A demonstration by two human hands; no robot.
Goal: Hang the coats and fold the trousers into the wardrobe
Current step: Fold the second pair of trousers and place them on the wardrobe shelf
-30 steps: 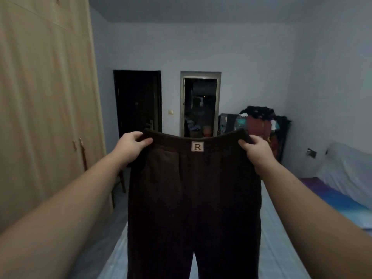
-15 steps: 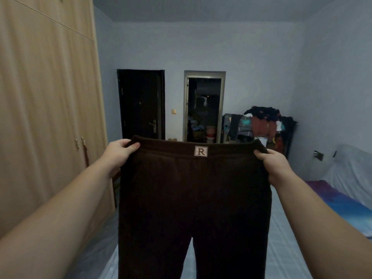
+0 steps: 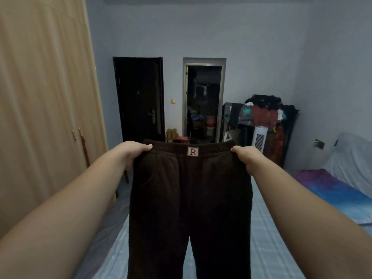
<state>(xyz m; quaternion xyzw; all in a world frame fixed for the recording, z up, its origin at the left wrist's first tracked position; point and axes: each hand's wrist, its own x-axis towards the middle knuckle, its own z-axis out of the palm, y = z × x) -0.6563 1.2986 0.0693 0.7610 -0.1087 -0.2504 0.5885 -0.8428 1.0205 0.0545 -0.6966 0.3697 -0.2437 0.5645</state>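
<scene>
Dark brown trousers [image 3: 189, 198] with a small "R" label on the waistband hang upright in front of me, both legs dropping out of the bottom of the view. My left hand [image 3: 131, 153] grips the waistband's left corner and my right hand [image 3: 246, 157] grips its right corner, holding the waist stretched flat. The tall light-wood wardrobe [image 3: 46, 117] stands along the left wall with its doors closed.
A bed with a pale blue sheet [image 3: 271, 238] lies below the trousers, with a colourful blanket [image 3: 332, 190] on its right. Ahead are a closed dark door [image 3: 138, 99], an open doorway [image 3: 203, 103], a rack piled with clothes [image 3: 263, 111] and a white tower fan [image 3: 259, 138].
The trousers have sunk lower in the view, and my hands spread apart along the waistband, then drew a little closer again. Both hands kept their grip.
</scene>
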